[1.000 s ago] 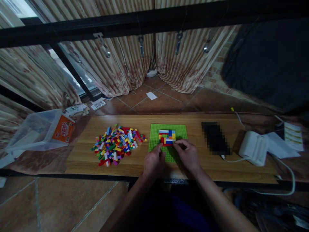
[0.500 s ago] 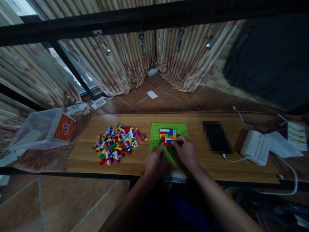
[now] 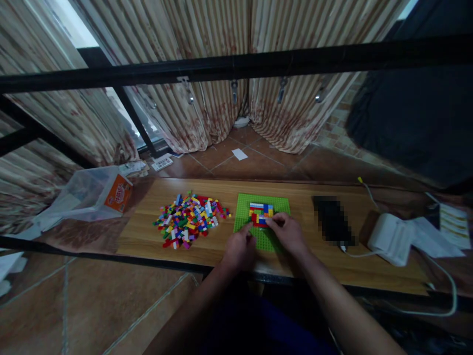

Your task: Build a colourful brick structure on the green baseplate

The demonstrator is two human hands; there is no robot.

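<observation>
A small structure of coloured building bricks (image 3: 261, 213) sits on a green studded baseplate (image 3: 242, 202). White, blue, yellow and red bricks form its sides. At its near left corner, the outstretched index finger of my left hand (image 3: 239, 247) touches a red brick, the other fingers being curled under. My right hand (image 3: 289, 233) has thumb and index finger closed at the near right corner, gripping the structure's edge. My fingers partly cover that corner, so the exact brick in the pinch is hidden. A heap of loose building bricks (image 3: 190, 221) lies left of the baseplate.
The wooden tabletop (image 3: 144, 236) carries a blurred dark device (image 3: 333, 219) at right, cabled toward a white box (image 3: 391, 239). A clear plastic bin (image 3: 88, 190) with an orange label stands past the left end. A black bar (image 3: 207, 69) crosses beyond the table.
My view has tilted, so the table and bricks appear slightly lower and further right. Both hands stay at the near edge of the brick structure, with only slight finger movement.
</observation>
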